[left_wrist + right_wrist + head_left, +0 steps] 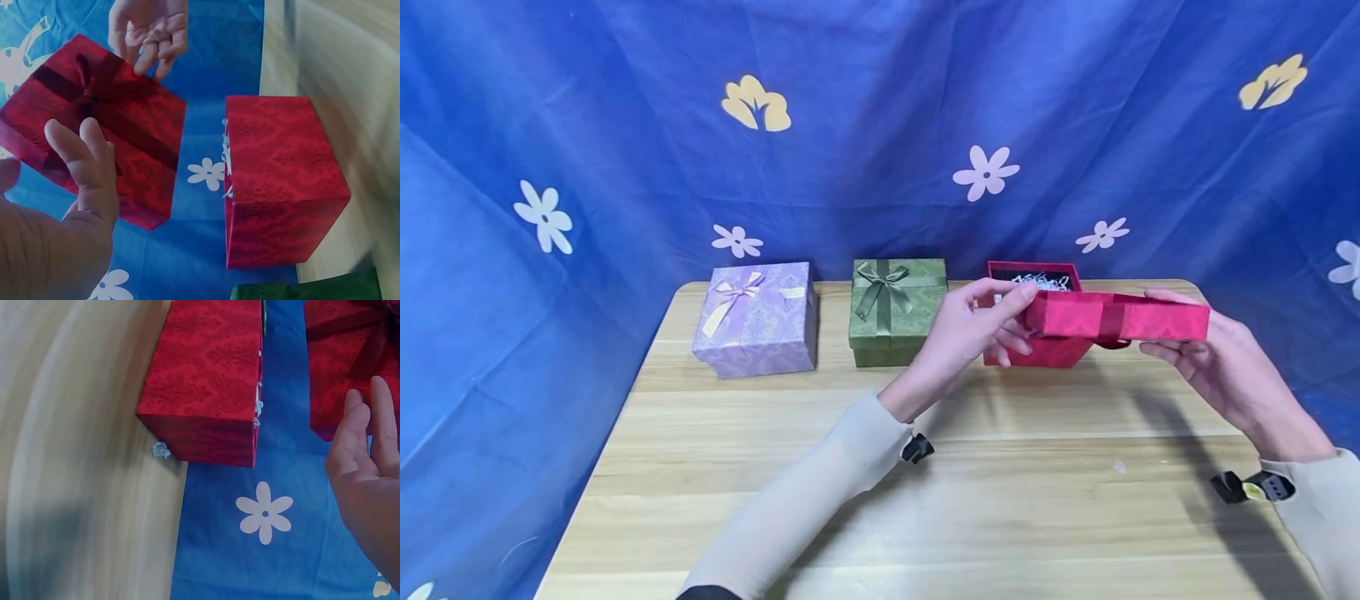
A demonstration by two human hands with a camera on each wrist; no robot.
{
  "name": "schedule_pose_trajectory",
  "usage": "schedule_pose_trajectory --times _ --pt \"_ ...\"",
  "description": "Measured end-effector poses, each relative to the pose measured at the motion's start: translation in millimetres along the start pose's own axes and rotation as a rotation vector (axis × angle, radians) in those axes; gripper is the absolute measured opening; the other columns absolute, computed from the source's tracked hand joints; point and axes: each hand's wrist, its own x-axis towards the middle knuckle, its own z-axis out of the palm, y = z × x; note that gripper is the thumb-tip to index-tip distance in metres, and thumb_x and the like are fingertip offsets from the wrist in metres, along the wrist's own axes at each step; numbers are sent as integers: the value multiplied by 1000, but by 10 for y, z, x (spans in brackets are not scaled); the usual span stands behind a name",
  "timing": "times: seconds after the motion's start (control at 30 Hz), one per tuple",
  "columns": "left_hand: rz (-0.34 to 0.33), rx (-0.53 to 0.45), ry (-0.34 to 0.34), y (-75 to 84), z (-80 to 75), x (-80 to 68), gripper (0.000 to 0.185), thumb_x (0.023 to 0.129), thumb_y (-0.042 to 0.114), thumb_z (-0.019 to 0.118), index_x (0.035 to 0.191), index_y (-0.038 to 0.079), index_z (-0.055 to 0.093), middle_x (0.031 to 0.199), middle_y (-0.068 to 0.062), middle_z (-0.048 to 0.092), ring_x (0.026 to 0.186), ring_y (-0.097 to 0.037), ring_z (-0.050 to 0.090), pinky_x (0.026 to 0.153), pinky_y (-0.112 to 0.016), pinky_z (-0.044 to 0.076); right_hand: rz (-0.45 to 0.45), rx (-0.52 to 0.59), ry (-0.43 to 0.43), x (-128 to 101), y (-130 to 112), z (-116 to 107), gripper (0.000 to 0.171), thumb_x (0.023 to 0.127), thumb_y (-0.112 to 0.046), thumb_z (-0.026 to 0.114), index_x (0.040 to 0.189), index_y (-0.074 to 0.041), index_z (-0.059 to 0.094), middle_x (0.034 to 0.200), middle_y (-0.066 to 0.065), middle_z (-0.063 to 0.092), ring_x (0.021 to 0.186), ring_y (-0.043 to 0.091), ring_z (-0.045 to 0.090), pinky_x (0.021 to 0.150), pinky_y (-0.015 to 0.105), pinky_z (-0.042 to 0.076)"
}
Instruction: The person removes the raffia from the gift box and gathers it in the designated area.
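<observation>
the step in hand looks like handling the lid (1120, 319), off the red box (1056, 354). the box stands open near the table's 1 o'clock corner, pale shredded filling (1037, 282) showing inside, and the lid is held in the air in front of it, reaching out toward 3 o'clock.

the left hand (966, 329) has the lid's 9 o'clock end, thumb on the rim and fingers loosely bent below. the right hand (1232, 358) has the 3 o'clock end, thumb above and fingers underneath. both are parted about as far as the lid's depth. the lid is tilted, its bow (87, 97) on the face turned down toward the person.

whether the lid is to be seated or set aside i cannot tell; either would probably call for both hands together, and seating it for turning the bow up first.

the box sits near the table (1000, 517) edge at 12 o'clock, with blue cloth (850, 167) behind, so little room that way. the green box (917, 321) is near at 9 o'clock, the purple box (760, 333) farther along. the most open wood is toward 6 o'clock. a scrap (160, 450) lies at the red box's foot.
</observation>
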Motion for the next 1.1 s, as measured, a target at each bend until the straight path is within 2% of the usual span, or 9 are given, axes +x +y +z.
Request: schedule_pose_trajectory --times 0.1,0.23,0.4,0.53,0.7,0.9,0.97,1.1 --pt "-16 22 -26 -34 -10 -72 35 102 25 81 132 8 73 90 -19 79 69 -31 75 53 -29 56 13 -30 -28 -54 10 -10 48 120 -3 24 156 6 53 148 13 64 122 24 71 101 35 58" --pt "-23 53 -61 -134 -24 -179 51 101 19 82 146 6 63 91 -16 79 73 -33 75 57 -31 58 44 -71 -70 -168 58 -51 50 119 -4 21 160 2 50 156 12 60 130 21 68 102 32 57" --pt "8 66 -120 -300 -49 -310 61 99 7 81 153 3 55 93 -14 75 67 -22 72 69 -38 64 73 -108 -129 -352 174 -122 54 116 4 19 165 0 42 158 13 57 132 25 67 104 34 56" --pt "33 118 -132 -400 -107 -387 67 97 5 81 157 6 53 102 -12 69 71 -18 71 79 -31 59 113 -138 -168 -440 271 -160 59 114 10 22 170 -4 34 159 14 57 135 27 65 107 34 54" --pt "16 185 -138 -515 -148 -455 72 95 10 84 160 17 53 126 -7 63 79 -15 71 72 -26 53 155 -251 -172 -526 335 -182 62 112 13 29 171 -6 28 159 12 56 136 25 64 105 36 56" --pt "-15 229 -140 -656 -168 -536 77 96 11 84 163 28 49 151 0 52 79 -19 75 64 -26 51 202 -331 -148 -580 414 -184 66 110 12 38 172 -9 27 159 10 54 135 26 64 106 37 56" --pt "-21 253 -128 -699 -184 -561 78 97 11 84 164 30 48 155 1 50 81 -20 75 65 -26 54 222 -349 -131 -576 456 -173 67 109 13 39 171 -10 29 158 9 55 134 25 64 105 37 56" --pt "-33 288 -116 -764 -210 -613 80 98 8 82 165 32 46 152 0 52 85 -24 75 66 -29 58 227 -402 -105 -600 529 -147 66 108 15 41 169 -9 32 154 9 58 134 21 63 103 34 57"
